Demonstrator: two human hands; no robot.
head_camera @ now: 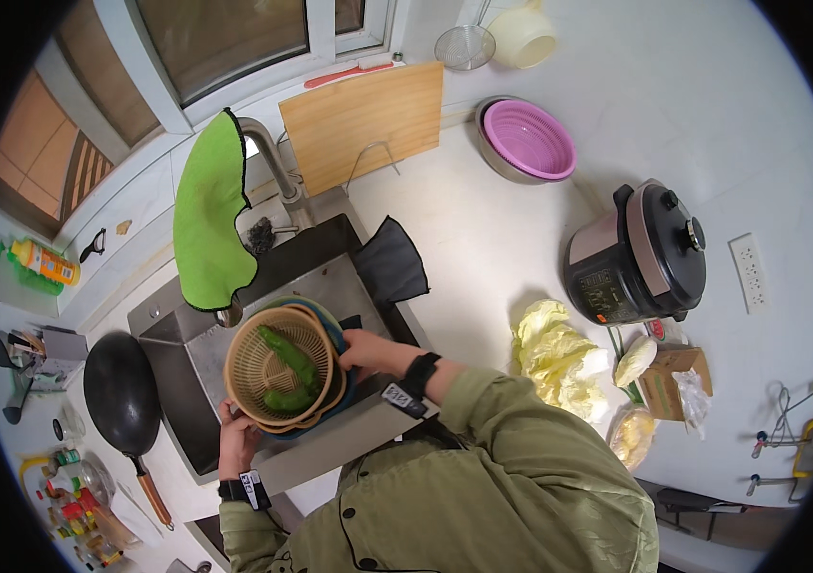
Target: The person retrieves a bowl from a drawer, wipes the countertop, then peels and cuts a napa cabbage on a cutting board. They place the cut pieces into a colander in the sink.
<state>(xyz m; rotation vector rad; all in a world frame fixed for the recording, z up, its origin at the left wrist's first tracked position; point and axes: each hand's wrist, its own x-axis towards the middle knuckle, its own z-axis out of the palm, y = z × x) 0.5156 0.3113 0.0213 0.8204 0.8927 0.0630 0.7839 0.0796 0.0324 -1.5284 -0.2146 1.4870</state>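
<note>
A tan plastic strainer basket [240, 372] holds green peppers [293, 358] above the stainless steel sink [202, 344]. It is nested over other basins, among them a blue basin [335, 408]. My left hand [237, 440] grips the stack's near left rim, the thumb up against the tan basket. On the right side, my right hand [371, 351] has its fingers on the stack's rim; which of the nested rims it pinches is hard to tell. A green cloth [209, 222] hangs over the faucet [267, 143] just beyond the basket.
A black wok [122, 390] lies left of the sink. A dark cloth [393, 261] drapes over the sink's right edge. On the right counter are cabbage leaves [560, 358], a pressure cooker [636, 258] and a pink colander [528, 140]. A wooden cutting board [363, 122] leans at the back.
</note>
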